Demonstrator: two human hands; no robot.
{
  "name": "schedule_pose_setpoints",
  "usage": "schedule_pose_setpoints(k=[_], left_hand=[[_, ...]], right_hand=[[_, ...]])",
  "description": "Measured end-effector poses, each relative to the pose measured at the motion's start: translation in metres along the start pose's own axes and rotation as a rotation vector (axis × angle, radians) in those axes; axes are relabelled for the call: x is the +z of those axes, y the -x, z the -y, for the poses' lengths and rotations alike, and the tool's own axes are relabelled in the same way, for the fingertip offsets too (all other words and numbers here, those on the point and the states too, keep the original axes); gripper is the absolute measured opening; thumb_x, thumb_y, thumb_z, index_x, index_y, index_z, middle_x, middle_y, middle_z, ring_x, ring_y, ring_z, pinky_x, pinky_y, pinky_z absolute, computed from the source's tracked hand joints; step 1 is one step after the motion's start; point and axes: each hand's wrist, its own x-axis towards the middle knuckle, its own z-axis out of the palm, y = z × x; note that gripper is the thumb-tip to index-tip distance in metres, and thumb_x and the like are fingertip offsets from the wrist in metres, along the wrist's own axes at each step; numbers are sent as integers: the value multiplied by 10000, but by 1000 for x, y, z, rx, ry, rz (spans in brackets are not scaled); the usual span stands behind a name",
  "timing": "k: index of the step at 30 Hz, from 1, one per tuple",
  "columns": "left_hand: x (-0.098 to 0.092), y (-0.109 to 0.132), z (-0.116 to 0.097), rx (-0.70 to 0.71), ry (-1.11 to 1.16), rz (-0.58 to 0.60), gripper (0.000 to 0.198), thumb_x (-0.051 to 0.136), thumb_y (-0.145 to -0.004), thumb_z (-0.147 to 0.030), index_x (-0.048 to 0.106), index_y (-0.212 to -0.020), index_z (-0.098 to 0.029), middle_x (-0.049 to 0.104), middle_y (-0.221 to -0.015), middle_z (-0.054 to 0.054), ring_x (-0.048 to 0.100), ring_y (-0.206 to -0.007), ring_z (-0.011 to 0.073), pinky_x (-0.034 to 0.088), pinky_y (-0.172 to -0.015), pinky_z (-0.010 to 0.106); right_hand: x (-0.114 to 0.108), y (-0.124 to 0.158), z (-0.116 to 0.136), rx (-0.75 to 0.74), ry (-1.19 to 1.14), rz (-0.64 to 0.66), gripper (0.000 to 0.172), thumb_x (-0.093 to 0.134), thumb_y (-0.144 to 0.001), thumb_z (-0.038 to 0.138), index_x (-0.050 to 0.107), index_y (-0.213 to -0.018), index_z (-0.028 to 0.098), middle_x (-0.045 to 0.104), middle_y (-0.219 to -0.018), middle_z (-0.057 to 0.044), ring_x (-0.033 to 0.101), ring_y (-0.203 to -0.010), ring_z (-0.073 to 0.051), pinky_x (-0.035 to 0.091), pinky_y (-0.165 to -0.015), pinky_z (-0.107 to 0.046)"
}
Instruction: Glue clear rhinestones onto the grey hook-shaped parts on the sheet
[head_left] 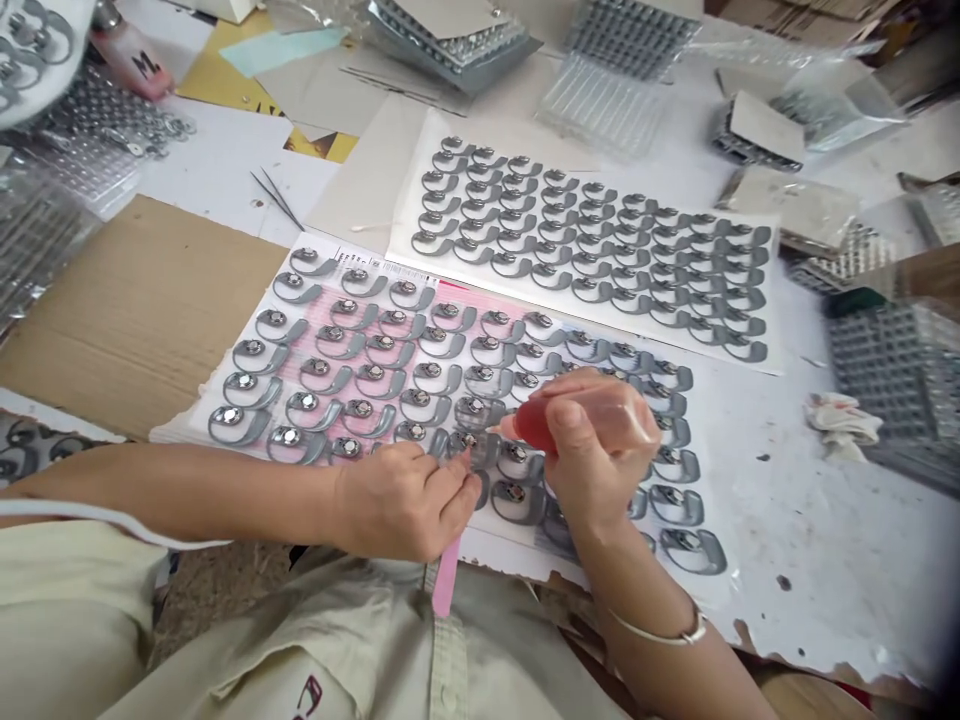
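My right hand is closed round a small squeeze bottle of pinkish-red liquid, tilted so its pale nozzle points left. The nozzle tip is close to a grey curved piece with a round silver stone setting; whether they touch I cannot tell. Beside that piece, my left hand is closed on a flat pink stick, whose lower end sticks out below the fingers. Both hands are over a sheet with rows of these grey curved pieces. My hands hide some pieces.
Behind lies a second white sheet with similar rows. Tweezers and a cardboard piece are at the left. Farther back are a pink bottle and stacked trays. Crumpled tissue and more trays are at the right.
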Motion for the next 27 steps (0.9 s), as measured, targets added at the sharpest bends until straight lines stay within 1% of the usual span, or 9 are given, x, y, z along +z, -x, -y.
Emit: schedule_pose_setpoints(k=[5, 8, 11, 15, 18, 22, 27], left_hand=[[3, 2, -4, 17, -6, 16, 171, 513, -853, -116, 665, -886, -45, 725, -881, 213, 631, -531, 165, 452, -401, 254], [4, 5, -7, 21, -19, 12, 152, 533, -841, -109, 659, -887, -35, 720, -871, 227, 635, -539, 180, 448, -401, 260], [7, 7, -10, 32, -32, 25, 164, 520, -840, -108, 660, -893, -39, 716, -883, 237, 644, -561, 197, 448, -405, 266], [10, 8, -13, 21, -50, 3, 152, 541, -826, -111, 662, -874, -34, 716, -862, 241, 634, -525, 192, 424, -380, 259], [9, 7, -13, 28, -50, 14, 148, 554, -820, -119, 670, -857, -35, 721, -855, 235, 630, -506, 180, 416, -371, 250], [4, 3, -10, 42, -36, 53, 158, 555, -812, -121, 685, -851, -42, 728, -846, 219, 642, -515, 188, 428, -371, 253], [3, 3, -10, 45, -45, 48, 156, 543, -825, -115, 676, -855, -38, 725, -850, 227, 641, -506, 181, 424, -368, 245]], right_hand=[[1, 1, -2, 4, -4, 42, 240, 708, -781, 437, 632, -731, 215, 626, -589, 4, 587, -548, -170, 470, -528, -325], [1, 3, -6, -25, 24, 58, 247, 703, -785, 424, 620, -698, 208, 631, -640, -7, 588, -576, -171, 470, -527, -325], [1, 4, -8, -14, 52, 86, 252, 703, -783, 420, 610, -691, 204, 616, -665, -10, 584, -602, -170, 468, -520, -318], [3, 4, -5, 3, 57, 140, 200, 707, -787, 375, 625, -726, 203, 618, -673, -7, 579, -620, -162, 479, -547, -313], [4, 3, -3, -15, 60, 178, 168, 704, -796, 323, 620, -709, 207, 620, -681, -3, 580, -624, -155, 476, -556, -308], [5, 3, -3, -53, 57, 205, 133, 701, -800, 266, 620, -708, 215, 612, -678, 3, 579, -623, -152, 468, -553, -307], [5, 2, -3, -100, 73, 216, 144, 684, -812, 221, 615, -686, 219, 601, -667, 6, 577, -626, -155, 468, -565, -319]])
